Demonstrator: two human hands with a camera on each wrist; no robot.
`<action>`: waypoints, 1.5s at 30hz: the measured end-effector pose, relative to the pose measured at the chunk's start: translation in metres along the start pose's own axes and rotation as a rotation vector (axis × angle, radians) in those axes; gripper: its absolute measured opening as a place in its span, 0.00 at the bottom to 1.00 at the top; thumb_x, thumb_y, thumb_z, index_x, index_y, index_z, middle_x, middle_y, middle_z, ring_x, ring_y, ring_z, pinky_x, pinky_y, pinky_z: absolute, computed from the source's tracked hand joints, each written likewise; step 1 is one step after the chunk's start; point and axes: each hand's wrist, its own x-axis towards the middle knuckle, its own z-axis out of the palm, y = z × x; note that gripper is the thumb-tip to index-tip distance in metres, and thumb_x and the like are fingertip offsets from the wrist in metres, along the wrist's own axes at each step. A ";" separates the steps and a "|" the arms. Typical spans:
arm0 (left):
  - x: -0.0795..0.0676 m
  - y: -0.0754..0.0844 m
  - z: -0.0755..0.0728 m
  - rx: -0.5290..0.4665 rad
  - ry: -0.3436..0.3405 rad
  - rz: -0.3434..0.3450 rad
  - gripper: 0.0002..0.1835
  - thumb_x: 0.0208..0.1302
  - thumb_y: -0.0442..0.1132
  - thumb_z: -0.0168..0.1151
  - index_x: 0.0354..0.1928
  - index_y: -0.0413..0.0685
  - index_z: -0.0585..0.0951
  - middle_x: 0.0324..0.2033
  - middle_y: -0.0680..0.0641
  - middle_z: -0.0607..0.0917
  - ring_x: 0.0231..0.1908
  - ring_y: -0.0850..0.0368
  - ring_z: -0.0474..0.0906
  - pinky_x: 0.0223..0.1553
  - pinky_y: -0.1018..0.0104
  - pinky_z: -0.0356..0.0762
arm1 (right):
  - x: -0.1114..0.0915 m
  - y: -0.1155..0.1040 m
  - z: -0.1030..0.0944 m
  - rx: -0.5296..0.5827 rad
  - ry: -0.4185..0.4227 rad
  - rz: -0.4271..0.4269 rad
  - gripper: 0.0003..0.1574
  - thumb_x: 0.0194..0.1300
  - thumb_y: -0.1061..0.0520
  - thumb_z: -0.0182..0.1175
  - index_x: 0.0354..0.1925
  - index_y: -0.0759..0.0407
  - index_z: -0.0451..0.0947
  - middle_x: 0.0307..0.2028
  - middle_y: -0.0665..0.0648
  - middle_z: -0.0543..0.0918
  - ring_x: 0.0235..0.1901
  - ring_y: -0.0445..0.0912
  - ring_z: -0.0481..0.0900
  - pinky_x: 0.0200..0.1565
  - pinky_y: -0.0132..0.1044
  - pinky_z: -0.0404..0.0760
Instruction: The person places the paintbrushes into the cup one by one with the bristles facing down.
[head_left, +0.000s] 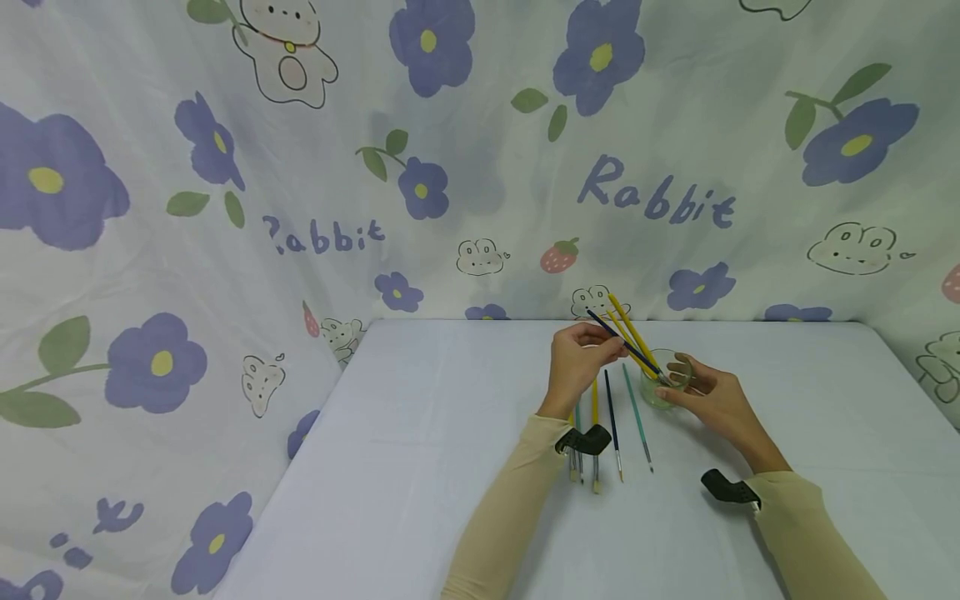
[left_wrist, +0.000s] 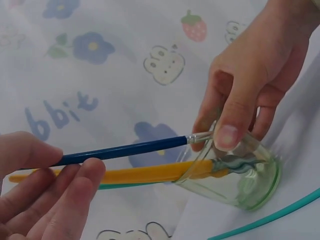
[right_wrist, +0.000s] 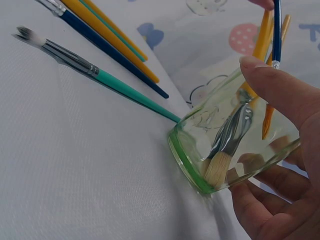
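Observation:
My left hand (head_left: 581, 362) pinches a dark blue paintbrush (left_wrist: 125, 151) by its handle, bristle end toward a clear greenish glass jar (right_wrist: 195, 145). That brush's tip is at the jar's mouth; I cannot tell whether it is inside. My right hand (head_left: 712, 402) grips the jar around its side, thumb near the rim, and the jar is tilted toward the left hand. Yellow paintbrushes (left_wrist: 150, 174) lean in the jar, bristles down at its bottom, their handles sticking out past the left hand's fingers. A teal paintbrush (right_wrist: 132, 96) lies beside the jar.
More paintbrushes lie on the white table (head_left: 390, 467) left of the jar, including a dark blue one (head_left: 612, 421) and a yellow one (head_left: 596, 454). Some are partly hidden by the left wrist. A patterned cloth (head_left: 487, 167) hangs behind the table.

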 end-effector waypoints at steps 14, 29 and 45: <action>-0.001 -0.001 -0.002 0.045 -0.026 -0.013 0.03 0.64 0.28 0.70 0.38 0.35 0.85 0.32 0.39 0.90 0.31 0.54 0.91 0.41 0.64 0.92 | 0.001 -0.001 0.000 0.010 -0.004 0.017 0.63 0.64 0.33 0.70 0.82 0.56 0.51 0.73 0.68 0.71 0.74 0.69 0.67 0.72 0.67 0.69; 0.004 0.005 -0.050 0.121 -0.009 -0.092 0.05 0.64 0.31 0.70 0.40 0.36 0.86 0.33 0.39 0.91 0.29 0.58 0.90 0.46 0.54 0.92 | 0.002 -0.001 0.000 -0.018 -0.002 0.006 0.62 0.65 0.33 0.68 0.82 0.57 0.51 0.72 0.68 0.72 0.72 0.69 0.68 0.70 0.67 0.71; -0.006 -0.031 -0.077 0.490 0.014 -0.231 0.08 0.66 0.37 0.70 0.40 0.37 0.86 0.29 0.41 0.91 0.22 0.61 0.85 0.31 0.61 0.91 | 0.001 0.001 -0.001 -0.020 -0.004 0.004 0.62 0.65 0.33 0.68 0.82 0.56 0.52 0.72 0.67 0.73 0.72 0.67 0.69 0.70 0.62 0.73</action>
